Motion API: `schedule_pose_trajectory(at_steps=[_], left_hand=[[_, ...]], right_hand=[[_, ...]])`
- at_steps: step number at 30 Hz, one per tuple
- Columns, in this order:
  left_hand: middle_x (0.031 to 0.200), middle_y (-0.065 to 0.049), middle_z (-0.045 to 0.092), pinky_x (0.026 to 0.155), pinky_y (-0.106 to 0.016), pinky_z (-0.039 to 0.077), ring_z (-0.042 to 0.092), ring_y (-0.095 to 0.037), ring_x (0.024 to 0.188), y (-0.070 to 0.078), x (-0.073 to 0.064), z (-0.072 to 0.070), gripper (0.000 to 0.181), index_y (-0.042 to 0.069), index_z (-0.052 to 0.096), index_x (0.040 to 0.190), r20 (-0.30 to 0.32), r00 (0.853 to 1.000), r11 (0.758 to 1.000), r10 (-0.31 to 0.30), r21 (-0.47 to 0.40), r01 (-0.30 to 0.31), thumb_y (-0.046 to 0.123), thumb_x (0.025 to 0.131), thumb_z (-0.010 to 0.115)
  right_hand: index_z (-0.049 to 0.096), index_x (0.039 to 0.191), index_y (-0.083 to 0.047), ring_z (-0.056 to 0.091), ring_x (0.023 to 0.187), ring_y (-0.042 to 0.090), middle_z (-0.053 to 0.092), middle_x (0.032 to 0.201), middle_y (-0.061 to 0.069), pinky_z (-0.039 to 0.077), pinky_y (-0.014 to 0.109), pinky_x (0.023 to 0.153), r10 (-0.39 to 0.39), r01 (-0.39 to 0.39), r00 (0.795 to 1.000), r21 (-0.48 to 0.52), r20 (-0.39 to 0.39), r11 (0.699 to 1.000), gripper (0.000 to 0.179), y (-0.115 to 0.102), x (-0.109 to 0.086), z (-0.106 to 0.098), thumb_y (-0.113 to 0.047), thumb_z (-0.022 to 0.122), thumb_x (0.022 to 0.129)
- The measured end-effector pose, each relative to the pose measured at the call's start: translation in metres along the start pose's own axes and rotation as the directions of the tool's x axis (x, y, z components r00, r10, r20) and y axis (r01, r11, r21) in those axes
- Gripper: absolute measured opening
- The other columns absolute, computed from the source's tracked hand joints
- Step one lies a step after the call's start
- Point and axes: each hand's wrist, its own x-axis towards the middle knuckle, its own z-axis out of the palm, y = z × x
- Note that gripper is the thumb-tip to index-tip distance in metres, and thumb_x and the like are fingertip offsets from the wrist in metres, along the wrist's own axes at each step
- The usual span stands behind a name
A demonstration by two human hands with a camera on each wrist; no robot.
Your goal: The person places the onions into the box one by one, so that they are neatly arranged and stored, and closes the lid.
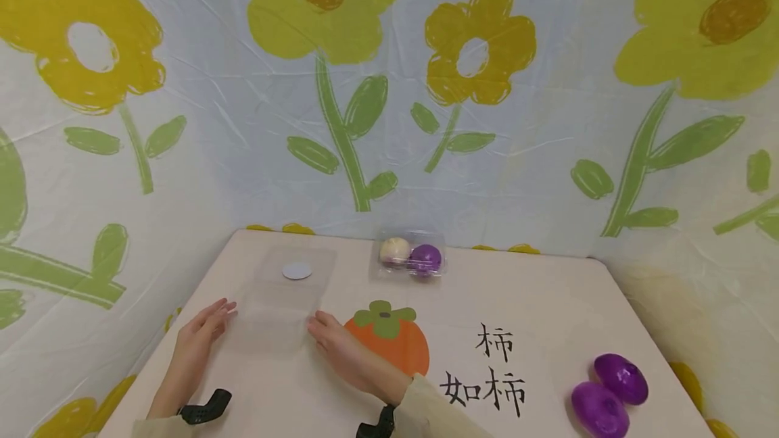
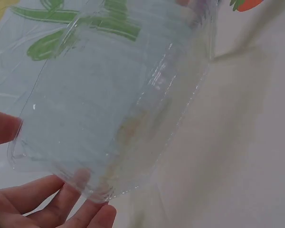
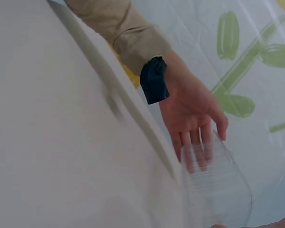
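Note:
A clear plastic clamshell box [image 1: 274, 309] lies opened out on the left part of the table, a white oval sticker [image 1: 296, 270] on its far half. My left hand [image 1: 203, 333] holds its left edge. The left wrist view shows that thumb on the rim of the box [image 2: 99, 99] and fingertips behind the plastic. Across from it, my right hand [image 1: 347, 350] holds the right edge with its fingertips. Only the tips of the right fingers [image 3: 280, 223] show in the right wrist view, so their exact hold is partly hidden.
At the back, another clear box [image 1: 443, 262] contains a cream ball-shaped vegetable [image 1: 395, 251] and a purple one [image 1: 426, 259]. Two glossy purple round vegetables [image 1: 621, 379] lie at the front right. A persimmon picture [image 1: 389, 340] and writing mark the tablecloth; flowered fabric surrounds the table.

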Motion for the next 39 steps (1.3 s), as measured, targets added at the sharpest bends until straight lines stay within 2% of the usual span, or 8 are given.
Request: schedule_pose_trajectory(at_steps=[5,13,17,23,28,33,36,39], left_hand=[[0.119,0.021,0.065,0.089,-0.009,0.046,0.06,0.006,0.11,-0.006,-0.022,0.001,0.06,-0.012,0.035,0.146,0.067,0.998,0.998,0.012,-0.059,-0.008,0.025,0.103,0.056],[0.122,0.009,0.069,0.087,-0.007,0.046,0.062,0.003,0.11,-0.017,-0.058,0.002,0.053,-0.009,0.042,0.144,0.085,0.996,1.0,0.022,0.015,-0.023,0.019,0.102,0.058],[0.12,0.002,0.07,0.087,-0.011,0.048,0.065,-0.002,0.106,-0.022,-0.069,0.002,0.047,-0.012,0.042,0.142,0.145,0.984,0.994,0.101,0.015,-0.104,0.006,0.101,0.056],[0.12,-0.003,0.064,0.087,-0.018,0.053,0.065,-0.007,0.106,-0.031,-0.074,0.008,0.049,-0.014,0.039,0.143,0.282,0.943,0.984,0.178,-0.031,-0.177,-0.007,0.097,0.055],[0.118,-0.011,0.057,0.086,-0.019,0.054,0.063,-0.01,0.105,-0.035,-0.076,0.022,0.059,-0.017,0.034,0.143,0.377,0.877,0.955,0.298,-0.113,-0.276,-0.015,0.089,0.059],[0.117,-0.025,0.048,0.09,-0.02,0.052,0.06,-0.016,0.103,-0.036,-0.08,0.047,0.074,-0.018,0.027,0.145,0.449,0.811,0.926,0.375,-0.141,-0.35,-0.016,0.083,0.067],[0.116,-0.034,0.043,0.092,-0.02,0.051,0.06,-0.02,0.102,-0.035,-0.083,0.063,0.081,-0.017,0.023,0.147,0.478,0.794,0.924,0.377,-0.131,-0.36,-0.013,0.081,0.072],[0.117,-0.034,0.043,0.092,-0.02,0.051,0.059,-0.02,0.102,-0.034,-0.083,0.08,0.087,-0.014,0.022,0.149,0.492,0.802,0.937,0.338,-0.099,-0.334,-0.008,0.08,0.076]], right_hand=[[0.008,0.153,0.012,0.015,0.149,0.038,0.016,0.16,0.028,0.014,0.048,0.121,0.046,-0.046,0.999,-0.007,-0.019,0.999,0.084,0.001,-0.025,-0.003,-0.035,0.054,0.101],[0.017,0.152,0.011,0.031,0.144,0.037,0.033,0.154,0.025,0.025,0.047,0.118,0.081,-0.082,0.996,-0.034,-0.025,0.996,0.076,0.007,-0.064,-0.007,-0.028,0.058,0.1],[0.02,0.15,0.013,0.039,0.14,0.035,0.039,0.15,0.024,0.029,0.048,0.116,0.093,-0.095,0.995,-0.068,-0.028,0.993,0.074,0.012,-0.077,-0.011,-0.025,0.058,0.1],[0.034,0.143,0.009,0.049,0.127,0.025,0.045,0.138,0.013,0.034,0.042,0.115,0.086,-0.082,0.995,-0.094,0.047,0.992,0.058,0.017,-0.099,-0.026,-0.026,0.054,0.102],[0.042,0.137,0.009,0.055,0.123,0.029,0.052,0.132,0.012,0.038,0.04,0.112,0.019,-0.01,0.996,-0.099,0.092,0.995,0.045,0.02,-0.114,-0.047,-0.023,0.049,0.105],[0.044,0.142,0.007,0.058,0.121,0.033,0.058,0.133,0.02,0.043,0.044,0.108,0.011,-0.01,1.0,-0.126,0.008,0.992,0.049,0.021,-0.132,-0.069,-0.024,0.051,0.104],[0.048,0.14,0.006,0.06,0.118,0.033,0.062,0.128,0.021,0.045,0.042,0.105,0.014,-0.019,0.999,-0.13,-0.033,0.991,0.048,0.019,-0.141,-0.084,-0.025,0.052,0.104],[0.05,0.139,0.007,0.061,0.115,0.034,0.064,0.124,0.022,0.047,0.04,0.103,0.012,-0.021,0.998,-0.152,-0.058,0.988,0.049,0.017,-0.15,-0.101,-0.026,0.05,0.104]])
